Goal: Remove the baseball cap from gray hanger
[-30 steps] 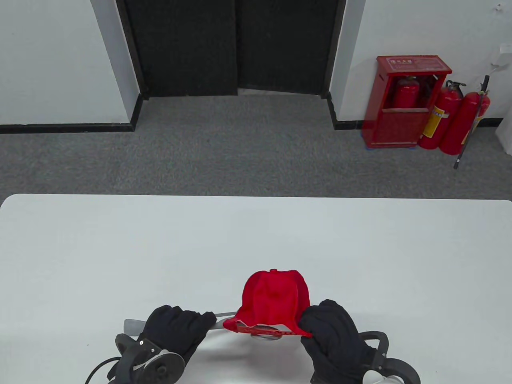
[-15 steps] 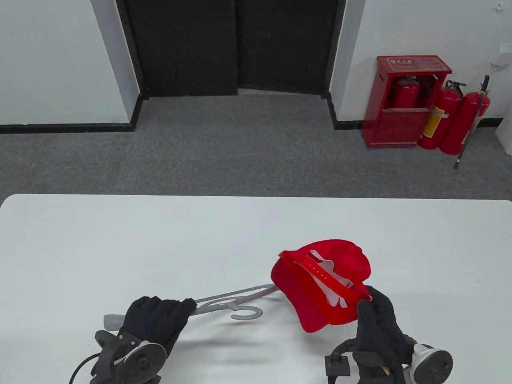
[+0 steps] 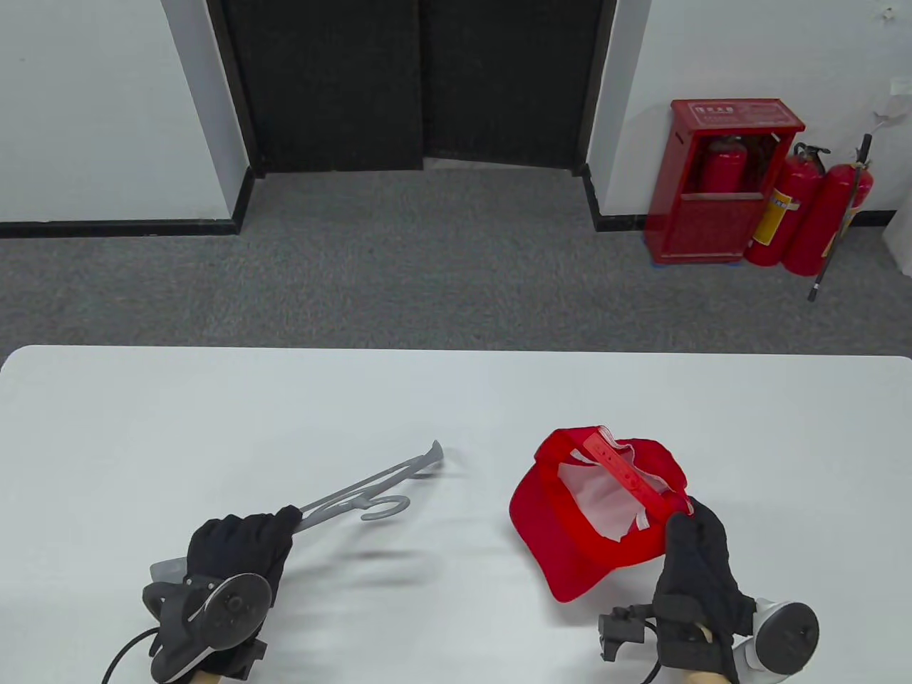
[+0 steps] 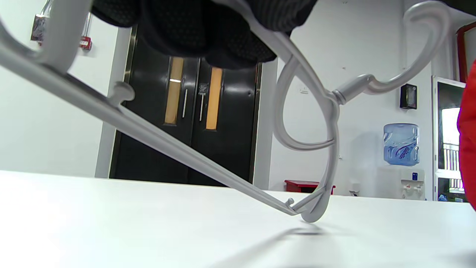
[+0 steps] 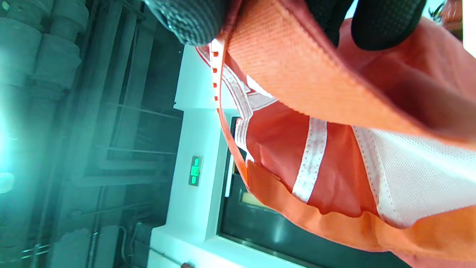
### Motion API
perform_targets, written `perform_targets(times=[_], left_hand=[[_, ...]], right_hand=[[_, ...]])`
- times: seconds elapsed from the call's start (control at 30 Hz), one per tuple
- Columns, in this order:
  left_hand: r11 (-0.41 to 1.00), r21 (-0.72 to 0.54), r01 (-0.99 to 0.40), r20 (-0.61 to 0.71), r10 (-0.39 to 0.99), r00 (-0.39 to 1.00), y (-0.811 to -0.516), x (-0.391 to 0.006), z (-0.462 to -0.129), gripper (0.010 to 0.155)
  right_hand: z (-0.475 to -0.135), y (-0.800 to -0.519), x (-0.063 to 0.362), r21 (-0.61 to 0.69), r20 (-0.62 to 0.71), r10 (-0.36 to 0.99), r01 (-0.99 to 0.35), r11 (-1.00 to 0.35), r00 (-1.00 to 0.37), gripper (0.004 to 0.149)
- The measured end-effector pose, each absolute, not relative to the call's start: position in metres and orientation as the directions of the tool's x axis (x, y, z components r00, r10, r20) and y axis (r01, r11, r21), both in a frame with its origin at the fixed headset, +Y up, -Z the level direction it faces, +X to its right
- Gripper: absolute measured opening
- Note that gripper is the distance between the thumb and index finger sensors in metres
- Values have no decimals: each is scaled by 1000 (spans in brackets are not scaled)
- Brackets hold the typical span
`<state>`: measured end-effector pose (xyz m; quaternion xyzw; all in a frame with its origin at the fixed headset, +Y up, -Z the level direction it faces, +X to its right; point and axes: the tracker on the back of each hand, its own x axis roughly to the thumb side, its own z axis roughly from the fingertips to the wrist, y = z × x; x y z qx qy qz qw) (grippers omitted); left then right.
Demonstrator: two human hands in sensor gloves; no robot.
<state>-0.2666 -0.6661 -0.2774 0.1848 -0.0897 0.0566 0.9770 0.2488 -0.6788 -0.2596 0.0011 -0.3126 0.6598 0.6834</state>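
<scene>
- Separation judged done: red baseball cap (image 3: 595, 509) well apart from gray hanger (image 3: 370, 494), to the hanger's right, with bare white table (image 3: 456, 399) showing between them.
- Cap turned opening-up, white lining and back strap showing, brim pointing toward the near table edge; pinched at the rim, by the strap end, in the right hand (image 3: 695, 570). Right wrist view confirms gloved fingertips (image 5: 386, 22) closed over the rim fabric.
- Cannot tell whether the cap rests on the table or hangs just above it.
- Hanger gripped at its near end by the left hand (image 3: 239, 545), fingers wrapped around the arm. Left wrist view shows the hanger tilted, far tip (image 4: 314, 214) touching the tabletop, hook (image 4: 420, 44) raised and free of any fabric.
- Left to do, as a judgement: set the cap down beside the hanger, lay the hanger flat, let go with both hands.
- Little risk remaining; strap no longer near the hook.
</scene>
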Motion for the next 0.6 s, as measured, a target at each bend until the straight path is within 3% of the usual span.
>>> perform_targets(times=[0.23, 0.37, 0.43, 0.47, 0.6], left_hand=[[963, 230, -141, 195, 97, 976, -683, -266, -287, 44], [985, 129, -117, 204, 89, 975, -699, -261, -293, 45], [991, 70, -114, 202, 98, 974, -708, -258, -296, 46], [994, 43, -99, 206, 88, 975, -712, -256, -297, 46], [997, -48, -65, 199, 73, 977, -723, -255, -302, 47]], right_hand=[[-259, -681, 264, -514, 414, 901, -851, 112, -131, 40], [-257, -678, 274, -580, 425, 865, -814, 32, -268, 40], [-257, -677, 273, -593, 432, 821, -803, -53, -373, 39], [-258, -676, 268, -601, 427, 764, -783, -160, -484, 39], [-262, -677, 243, -518, 459, 630, -764, -383, -627, 39]])
